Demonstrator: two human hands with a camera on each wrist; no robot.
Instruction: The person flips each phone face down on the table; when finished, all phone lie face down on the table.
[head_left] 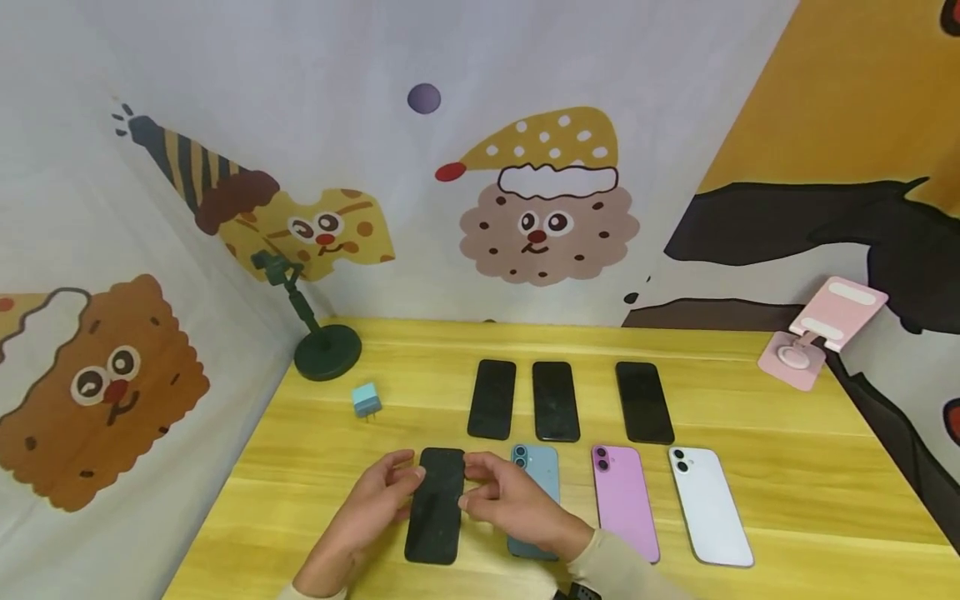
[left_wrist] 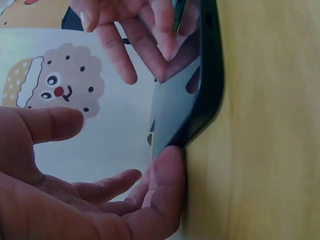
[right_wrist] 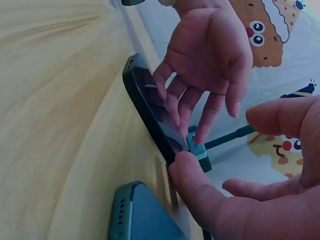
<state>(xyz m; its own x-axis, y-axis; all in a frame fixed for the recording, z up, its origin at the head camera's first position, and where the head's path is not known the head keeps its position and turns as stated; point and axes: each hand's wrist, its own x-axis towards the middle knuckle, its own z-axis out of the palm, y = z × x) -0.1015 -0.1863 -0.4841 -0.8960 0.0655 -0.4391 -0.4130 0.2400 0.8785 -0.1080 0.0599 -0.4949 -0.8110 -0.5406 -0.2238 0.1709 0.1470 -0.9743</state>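
Note:
A black phone (head_left: 437, 517) lies flat, screen up, at the front left of the yellow table (head_left: 787, 500). My left hand (head_left: 371, 500) sits at its left edge with relaxed fingers, one fingertip against the side. My right hand (head_left: 510, 500) touches the right edge the same way and partly covers a teal phone (head_left: 540, 475) beside it. In the left wrist view a finger of my left hand (left_wrist: 165, 185) presses the black phone's (left_wrist: 205, 95) rim. The right wrist view shows my right hand (right_wrist: 200, 190) touching the black phone's (right_wrist: 147, 107) corner, with my left hand (right_wrist: 210, 55) opposite.
A pink phone (head_left: 625, 500) and a white phone (head_left: 710, 504) lie back up to the right. Three black phones (head_left: 555, 400) form a row behind. A small blue charger plug (head_left: 366, 401), a green stand (head_left: 327, 352) and a pink stand (head_left: 817, 333) sit near the cartoon-printed walls.

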